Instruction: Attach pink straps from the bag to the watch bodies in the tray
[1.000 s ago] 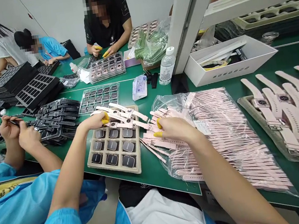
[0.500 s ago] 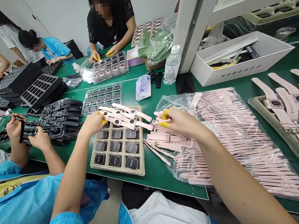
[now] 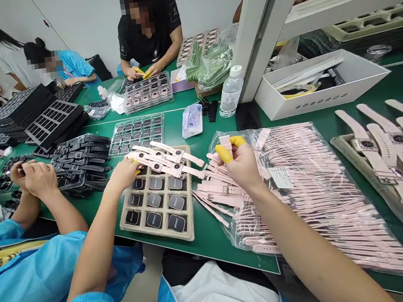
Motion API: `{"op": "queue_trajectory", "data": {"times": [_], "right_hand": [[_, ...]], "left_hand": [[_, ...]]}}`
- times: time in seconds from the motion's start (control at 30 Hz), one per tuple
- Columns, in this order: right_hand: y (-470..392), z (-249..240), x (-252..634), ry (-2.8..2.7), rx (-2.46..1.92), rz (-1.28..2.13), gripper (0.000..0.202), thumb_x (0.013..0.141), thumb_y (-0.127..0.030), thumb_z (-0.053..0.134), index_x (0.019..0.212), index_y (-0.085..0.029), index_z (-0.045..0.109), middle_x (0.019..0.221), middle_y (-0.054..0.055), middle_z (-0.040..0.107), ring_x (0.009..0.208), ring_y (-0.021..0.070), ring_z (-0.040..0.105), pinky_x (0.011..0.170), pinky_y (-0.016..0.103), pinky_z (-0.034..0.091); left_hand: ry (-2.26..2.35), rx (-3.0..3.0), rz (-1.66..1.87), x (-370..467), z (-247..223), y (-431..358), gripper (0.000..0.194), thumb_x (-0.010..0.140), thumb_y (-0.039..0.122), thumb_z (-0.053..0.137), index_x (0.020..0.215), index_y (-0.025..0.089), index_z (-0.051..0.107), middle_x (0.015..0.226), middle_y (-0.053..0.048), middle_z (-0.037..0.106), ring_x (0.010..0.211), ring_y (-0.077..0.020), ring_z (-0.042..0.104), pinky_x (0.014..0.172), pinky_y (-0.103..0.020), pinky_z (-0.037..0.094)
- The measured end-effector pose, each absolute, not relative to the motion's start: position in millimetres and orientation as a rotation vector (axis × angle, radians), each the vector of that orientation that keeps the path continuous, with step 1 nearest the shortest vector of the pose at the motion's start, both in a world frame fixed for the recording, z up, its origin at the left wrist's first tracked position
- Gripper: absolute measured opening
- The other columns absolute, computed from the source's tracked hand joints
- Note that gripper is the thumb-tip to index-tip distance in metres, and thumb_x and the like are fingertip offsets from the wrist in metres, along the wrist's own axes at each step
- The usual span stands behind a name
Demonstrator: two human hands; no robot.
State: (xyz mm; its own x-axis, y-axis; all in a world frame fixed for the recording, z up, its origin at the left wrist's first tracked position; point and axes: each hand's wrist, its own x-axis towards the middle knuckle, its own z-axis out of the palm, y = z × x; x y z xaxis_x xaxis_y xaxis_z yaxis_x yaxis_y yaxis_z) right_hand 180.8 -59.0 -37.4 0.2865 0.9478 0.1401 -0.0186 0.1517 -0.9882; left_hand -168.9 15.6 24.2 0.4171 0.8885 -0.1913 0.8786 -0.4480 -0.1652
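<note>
My left hand [image 3: 125, 173] is closed on the end of a pink-strapped watch [image 3: 156, 167] at the tray's back left; its fingertips are partly hidden. More such watches lie beside it, across the back of the beige tray [image 3: 192, 222]. Dark square watch faces [image 3: 155, 200] sit in the front compartments. My right hand [image 3: 241, 163], with yellow finger cots on thumb and forefinger, is raised over the loose straps and pinches a pink watch strap [image 3: 225, 142]. Below it, loose pink straps [image 3: 216, 189] spill beside a clear bag of pink straps [image 3: 303, 181].
Finished-looking pink watches [image 3: 399, 143] overhang another tray at right. Behind stand a white box [image 3: 325, 98], a water bottle [image 3: 231, 92] and a clear tray of watch faces [image 3: 137, 134]. A co-worker's hands [image 3: 38, 179] work close on my left, near black watches [image 3: 83, 160].
My right hand has drawn back from the watches and turned upward, now showing a pink strap between its fingers. My left hand stays at the tray. The left neighbour's hands have come together.
</note>
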Motion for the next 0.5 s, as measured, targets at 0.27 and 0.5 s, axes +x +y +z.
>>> {"op": "queue_trajectory", "data": {"times": [0.27, 0.5], "right_hand": [[-62, -43, 175, -1.037, -1.180, 0.923, 0.028, 0.093, -0.048, 0.066, 0.102, -0.026, 0.052, 0.077, -0.003, 0.056, 0.060, 0.0153, 0.053, 0.058, 0.030, 0.046], [-63, -44, 174, -1.092, -1.212, 0.973, 0.032, 0.093, -0.051, 0.065, 0.107, -0.026, 0.052, 0.079, -0.001, 0.058, 0.066, 0.0177, 0.055, 0.060, 0.031, 0.045]], "left_hand": [[-1.534, -3.117, 0.029, -154, 39, 10, 0.020, 0.095, 0.036, 0.060, 0.101, 0.020, 0.068, 0.137, -0.013, 0.065, 0.132, -0.0304, 0.055, 0.110, -0.047, 0.046], [-1.760, -2.987, 0.210, -140, 57, 15, 0.027, 0.095, 0.045, 0.057, 0.091, 0.019, 0.063, 0.091, -0.008, 0.070, 0.083, -0.0255, 0.065, 0.074, -0.035, 0.049]]}}
